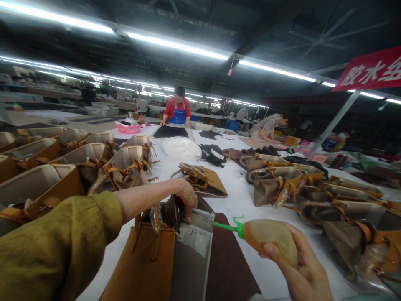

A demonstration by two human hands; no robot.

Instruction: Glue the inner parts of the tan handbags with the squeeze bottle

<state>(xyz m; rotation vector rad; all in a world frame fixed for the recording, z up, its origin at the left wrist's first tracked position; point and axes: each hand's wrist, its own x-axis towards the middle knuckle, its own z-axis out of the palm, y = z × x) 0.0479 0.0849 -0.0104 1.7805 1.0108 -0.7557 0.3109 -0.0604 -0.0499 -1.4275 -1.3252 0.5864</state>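
My left hand (187, 197) is closed on the top edge of a tan leather bag (147, 259) that lies in front of me, its fingers curled over the opened lining (197, 234). My right hand (300, 267) grips a squeeze bottle of glue (269, 236) with a green nozzle (225, 227). The nozzle tip points left toward the bag's opened edge, just beside my left fingers. A dark brown leather panel (228, 263) lies flat under the bag's right side.
Rows of tan bags (62, 163) stand at the left, and piles of folded bags (313, 188) at the right. One more bag (203, 179) lies mid-table. Two other people work at the far end, one in a blue apron (178, 110), one bent over (267, 127).
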